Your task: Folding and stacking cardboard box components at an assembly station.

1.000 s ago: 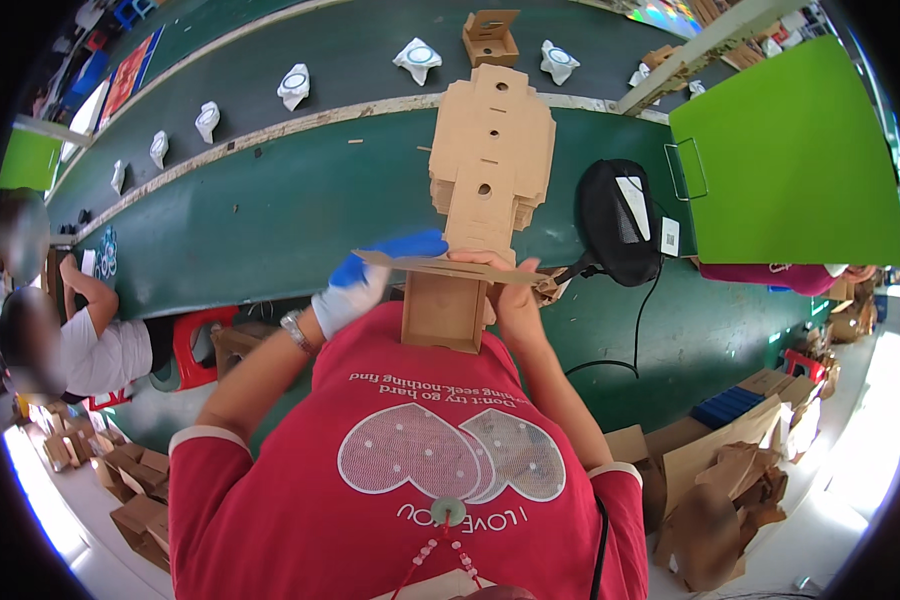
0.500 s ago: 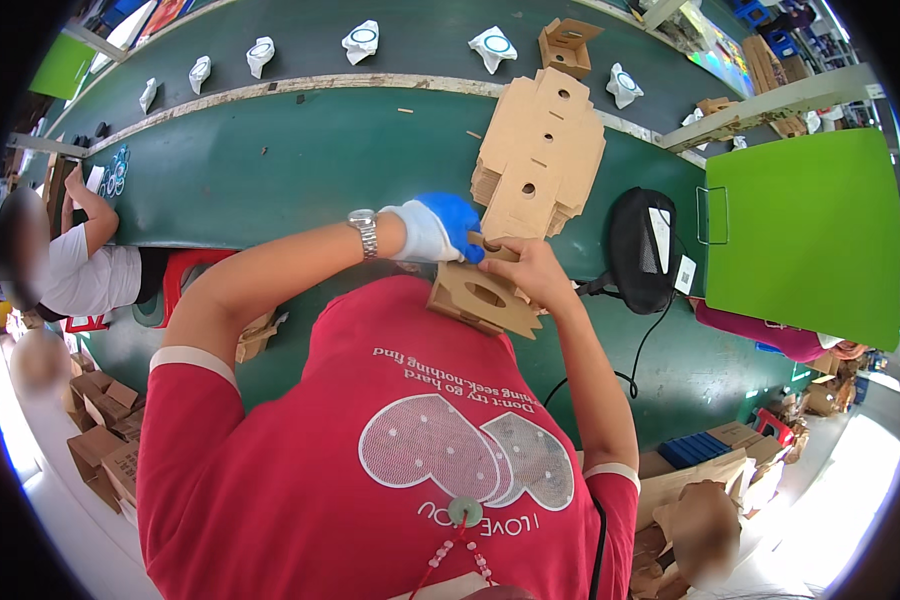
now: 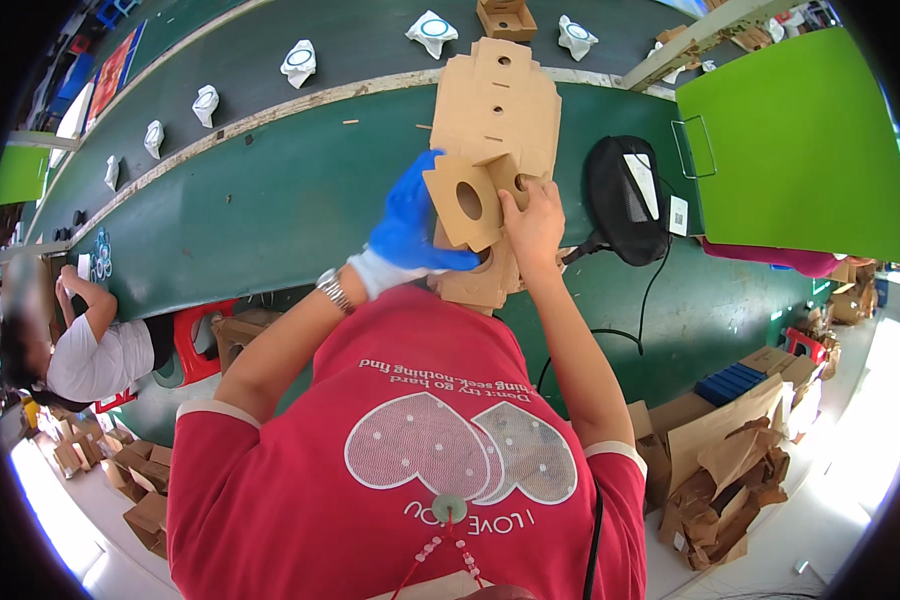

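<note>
A partly folded brown cardboard box (image 3: 485, 228) with a large oval hole in its flap is held up in front of my chest, over the stack of flat cardboard blanks (image 3: 525, 110). My left hand (image 3: 407, 225), in a blue and white glove, is closed round the box's left side, its thumb low and its fingers reaching up behind the flap. On the right side my bare right hand (image 3: 535, 225) grips the box wall between thumb and fingers, beside a small round hole. The fingertips behind the cardboard are hidden.
Beyond the bench, white wrapped pieces with blue rings (image 3: 432, 33) lie in a row on the dark belt (image 3: 360, 40), along with an open cardboard box (image 3: 507, 18). A black bag (image 3: 625, 200) with a cable and a green panel (image 3: 800, 135) stand right. A seated person (image 3: 100, 350) works far left.
Both hands have lifted the box away from my body and turned it, so its oval-holed flap now stands up. My left hand has spread from its top edge down its left side.
</note>
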A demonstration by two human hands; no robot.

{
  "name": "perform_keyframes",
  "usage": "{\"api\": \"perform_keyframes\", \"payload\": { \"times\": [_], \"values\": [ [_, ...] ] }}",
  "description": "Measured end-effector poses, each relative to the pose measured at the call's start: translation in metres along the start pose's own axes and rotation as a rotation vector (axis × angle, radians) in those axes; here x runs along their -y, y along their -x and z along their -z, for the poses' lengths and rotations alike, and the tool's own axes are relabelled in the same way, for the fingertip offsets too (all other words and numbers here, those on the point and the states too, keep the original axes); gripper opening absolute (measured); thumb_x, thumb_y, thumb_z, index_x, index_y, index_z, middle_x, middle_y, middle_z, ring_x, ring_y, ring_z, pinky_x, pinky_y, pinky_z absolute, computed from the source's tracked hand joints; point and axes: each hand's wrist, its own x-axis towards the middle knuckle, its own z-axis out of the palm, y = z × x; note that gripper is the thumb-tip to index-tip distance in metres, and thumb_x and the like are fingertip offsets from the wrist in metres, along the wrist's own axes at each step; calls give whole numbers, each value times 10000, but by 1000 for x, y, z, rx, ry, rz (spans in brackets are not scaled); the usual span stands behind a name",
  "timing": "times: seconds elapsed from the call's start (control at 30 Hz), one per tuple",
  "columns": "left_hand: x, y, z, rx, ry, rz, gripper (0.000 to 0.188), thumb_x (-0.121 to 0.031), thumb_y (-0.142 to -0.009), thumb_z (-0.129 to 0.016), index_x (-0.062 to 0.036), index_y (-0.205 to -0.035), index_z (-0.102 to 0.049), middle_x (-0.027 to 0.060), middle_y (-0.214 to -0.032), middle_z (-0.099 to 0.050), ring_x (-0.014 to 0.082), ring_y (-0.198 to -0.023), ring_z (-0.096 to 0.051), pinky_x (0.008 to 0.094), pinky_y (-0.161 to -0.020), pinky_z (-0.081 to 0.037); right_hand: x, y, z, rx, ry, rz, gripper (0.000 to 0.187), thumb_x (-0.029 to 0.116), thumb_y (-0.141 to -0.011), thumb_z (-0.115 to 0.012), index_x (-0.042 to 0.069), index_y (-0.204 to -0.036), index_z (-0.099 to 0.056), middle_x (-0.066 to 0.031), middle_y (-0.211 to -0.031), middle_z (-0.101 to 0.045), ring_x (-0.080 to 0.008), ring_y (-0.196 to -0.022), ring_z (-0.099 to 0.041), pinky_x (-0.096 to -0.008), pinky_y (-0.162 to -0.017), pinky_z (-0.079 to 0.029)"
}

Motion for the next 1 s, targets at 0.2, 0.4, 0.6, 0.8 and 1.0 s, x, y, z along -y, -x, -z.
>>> {"api": "perform_keyframes", "payload": {
  "times": [0.2, 0.4, 0.6, 0.8, 1.0],
  "values": [
    [-25, -68, -29, 11, -136, -118, 1270, -638, -529, -868, 19, -1465, -315, 246, -1333, -503, 405, -1223, -513, 461, -1043, -403, -23, -11, 0, 73, -74, 27, 288, 199, -748, -781, -10, -916, -678, -165, -930, -608, -376, -843, -631, -444, -730, -524],
    [-17, -41, -32, -116, 287, 26, 1004, -397, -631, -901, -6, -1396, -380, 150, -1216, -567, 274, -1113, -593, 383, -955, -486, -6, -16, 8, 95, 1, 76, 245, 165, -739, -773, -16, -862, -663, -187, -915, -605, -385, -827, -634, -455, -722, -524],
    [-16, -4, -26, -224, 89, -12, 865, -312, -657, -893, -9, -1331, -444, 145, -1193, -581, 274, -1090, -607, 363, -934, -499, -2, -5, 9, 234, -28, 155, 177, 123, -774, -721, -12, -831, -621, -183, -913, -589, -388, -838, -628, -473, -718, -517],
    [-16, 25, -12, -147, -26, 4, 743, -164, -692, -848, -53, -1336, -494, 167, -1305, -561, 344, -1137, -582, 394, -954, -487, 4, -6, 11, 328, 40, 358, 156, 99, -783, -697, -1, -844, -595, -157, -907, -567, -361, -849, -619, -465, -703, -520],
    [11, 36, 16, 193, -1, -67, 527, -94, -790, -775, -127, -1254, -527, 189, -1460, -451, 378, -1293, -492, 391, -1032, -448, 8, -15, 17, 607, 49, 591, 166, 109, -785, -690, 1, -864, -591, -149, -914, -563, -343, -879, -616, -454, -732, -527]
  ]
}}
